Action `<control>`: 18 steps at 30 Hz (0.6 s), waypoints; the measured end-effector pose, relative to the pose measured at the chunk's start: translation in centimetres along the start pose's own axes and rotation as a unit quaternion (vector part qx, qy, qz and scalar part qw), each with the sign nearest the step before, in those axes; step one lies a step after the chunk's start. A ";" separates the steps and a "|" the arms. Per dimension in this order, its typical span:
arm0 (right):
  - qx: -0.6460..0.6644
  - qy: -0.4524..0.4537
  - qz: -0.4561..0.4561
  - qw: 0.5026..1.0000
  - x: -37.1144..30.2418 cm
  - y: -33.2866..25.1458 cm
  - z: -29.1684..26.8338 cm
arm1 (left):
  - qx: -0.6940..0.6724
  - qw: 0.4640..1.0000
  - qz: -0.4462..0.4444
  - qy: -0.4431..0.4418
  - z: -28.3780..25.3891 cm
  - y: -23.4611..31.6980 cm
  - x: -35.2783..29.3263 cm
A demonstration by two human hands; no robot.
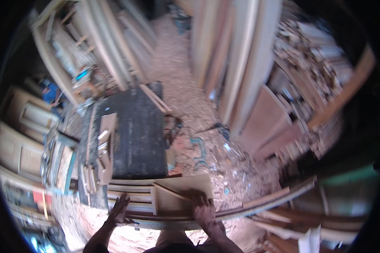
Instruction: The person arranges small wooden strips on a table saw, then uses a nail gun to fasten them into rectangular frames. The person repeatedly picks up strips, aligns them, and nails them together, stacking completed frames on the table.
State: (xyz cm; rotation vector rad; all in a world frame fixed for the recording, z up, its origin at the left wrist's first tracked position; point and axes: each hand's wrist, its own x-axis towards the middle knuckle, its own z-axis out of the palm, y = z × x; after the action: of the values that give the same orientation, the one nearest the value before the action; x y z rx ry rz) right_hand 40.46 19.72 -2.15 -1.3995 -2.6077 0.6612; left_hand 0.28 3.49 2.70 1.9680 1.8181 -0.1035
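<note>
Close in front of my body is a wooden panel (173, 202), pale brown, with parallel slats (133, 198) on its left part and a flat board on its right. A thin wooden strip (171, 191) lies slantwise across the board. On the slatted left end rests my left hand (120, 211), fingers spread and thumb apart. My right hand (203, 212) lies on the panel's near right corner with its fingers stretched forward, somewhat blurred. Neither hand visibly lifts anything.
Beyond the panel stands a dark worktop (137, 135) bearing wood offcuts (107, 139). Tall planks (240, 63) lean at the far right. Panelled doors (19, 147) stand at left. A teal clamp (198, 152) lies on shavings. A long beam (270, 200) extends rightward.
</note>
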 end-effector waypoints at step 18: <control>0.322 0.119 0.022 0.939 29.8 10.2 -4.0 | -0.184 0.731 -0.522 0.400 15.6 31.1 -5.9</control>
State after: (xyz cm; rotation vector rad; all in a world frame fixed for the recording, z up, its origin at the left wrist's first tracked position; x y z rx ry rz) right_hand 32.52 50.18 -6.11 -1.2226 -1.9128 1.1371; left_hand 33.27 -8.54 -0.51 0.4686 2.9688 0.8116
